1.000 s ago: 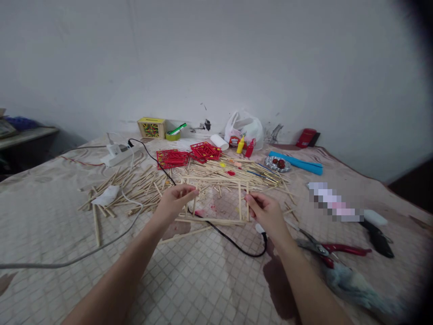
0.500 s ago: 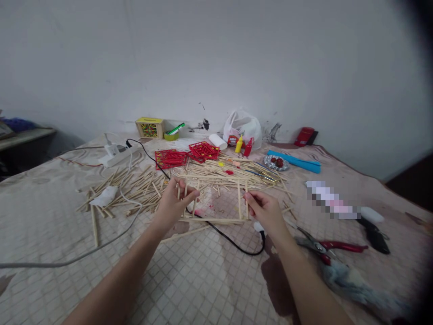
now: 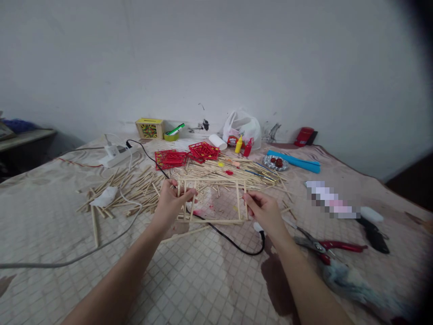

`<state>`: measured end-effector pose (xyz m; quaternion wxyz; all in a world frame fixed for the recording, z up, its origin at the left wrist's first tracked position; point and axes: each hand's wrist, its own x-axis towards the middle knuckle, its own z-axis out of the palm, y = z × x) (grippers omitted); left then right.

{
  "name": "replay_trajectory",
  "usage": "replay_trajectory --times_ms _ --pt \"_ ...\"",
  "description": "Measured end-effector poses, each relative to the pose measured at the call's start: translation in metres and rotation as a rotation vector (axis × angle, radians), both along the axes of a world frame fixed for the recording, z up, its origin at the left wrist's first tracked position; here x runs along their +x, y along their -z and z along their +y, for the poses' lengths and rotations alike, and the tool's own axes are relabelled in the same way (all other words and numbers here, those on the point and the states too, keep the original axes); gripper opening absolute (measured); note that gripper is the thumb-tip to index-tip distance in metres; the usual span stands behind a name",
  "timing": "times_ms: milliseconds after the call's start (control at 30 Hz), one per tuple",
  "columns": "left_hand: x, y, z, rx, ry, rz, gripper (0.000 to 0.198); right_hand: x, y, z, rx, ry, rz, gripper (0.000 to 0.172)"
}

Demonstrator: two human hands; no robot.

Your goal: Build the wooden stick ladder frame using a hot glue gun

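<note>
Between my hands is a rectangular frame of thin wooden sticks (image 3: 216, 221), with a long bar along its near side, another along its far side, and several short crosspieces near the ends. My left hand (image 3: 172, 201) grips the left end, thumb and fingers closed around the crosspieces. At the other end, my right hand (image 3: 262, 205) pinches the outermost right crosspiece between thumb and fingers. Many loose wooden sticks (image 3: 142, 185) lie behind and to the left of the frame.
Two red painted stick panels (image 3: 171, 159) lie behind the loose sticks. Paint bottles (image 3: 238, 144) stand by a white plastic bag (image 3: 244, 126). A black cable (image 3: 233, 246) passes under the frame. Red-handled pliers (image 3: 341, 246) and a glue gun (image 3: 374, 234) are at right; a power strip (image 3: 118, 157) is at left.
The frame has tilted a little, so its far bar now shows more plainly. My left hand has shifted slightly left; both hands keep their hold.
</note>
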<state>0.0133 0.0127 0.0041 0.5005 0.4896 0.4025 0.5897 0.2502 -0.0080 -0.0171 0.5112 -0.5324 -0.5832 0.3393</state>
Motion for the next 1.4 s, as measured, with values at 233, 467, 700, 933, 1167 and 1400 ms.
replay_trajectory --times_ms 233,467,700,933,1167,1400 --pt "0.0014 0.0016 -0.0001 0.064 -0.039 -0.037 0.047 -0.0003 -0.0014 0.0001 -0.027 -0.015 0.062 0.034" --pt "0.0016 0.0010 -0.0002 0.070 -0.051 -0.018 0.046 0.0001 -0.0026 -0.0001 -0.027 -0.008 0.052 0.036" --pt "0.0007 0.0031 0.0005 0.095 -0.041 0.005 0.044 0.0009 -0.0012 0.0000 -0.022 -0.002 0.062 0.034" --pt "0.0007 0.0031 -0.0011 0.087 -0.045 0.012 0.044 0.0004 -0.0030 -0.0007 -0.019 -0.007 0.069 0.034" --pt "0.0008 0.0023 -0.0016 0.112 -0.040 0.002 0.044 0.0012 -0.0022 -0.0002 -0.023 -0.009 0.046 0.034" --pt "0.0008 0.0033 -0.0007 0.113 -0.033 -0.010 0.044 0.0015 -0.0021 0.0000 -0.025 -0.011 0.047 0.034"
